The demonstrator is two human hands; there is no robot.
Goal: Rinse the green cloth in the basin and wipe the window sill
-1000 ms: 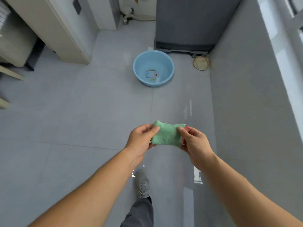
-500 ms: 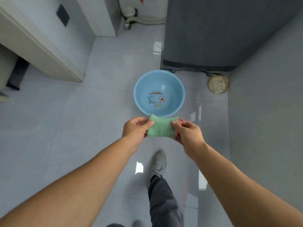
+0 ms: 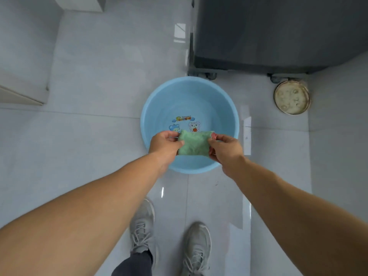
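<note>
A folded green cloth [image 3: 192,143] is stretched between both hands above the near half of a round light-blue basin [image 3: 159,102]. My left hand [image 3: 164,143] pinches its left edge and my right hand [image 3: 225,149] pinches its right edge. The basin stands on the grey tiled floor, with cartoon figures printed on its bottom; it seems to hold clear water. The window sill is out of view.
A dark grey appliance [image 3: 278,32] on small feet stands just behind the basin. A round rusty drain cover [image 3: 291,97] lies at its right corner. My two grey sneakers [image 3: 142,226] stand on the glossy tiles before the basin. A white cabinet corner [image 3: 23,90] juts in at left.
I have walked up to the basin, which went from far ahead to directly under my hands. Both hands kept the same hold on the cloth throughout.
</note>
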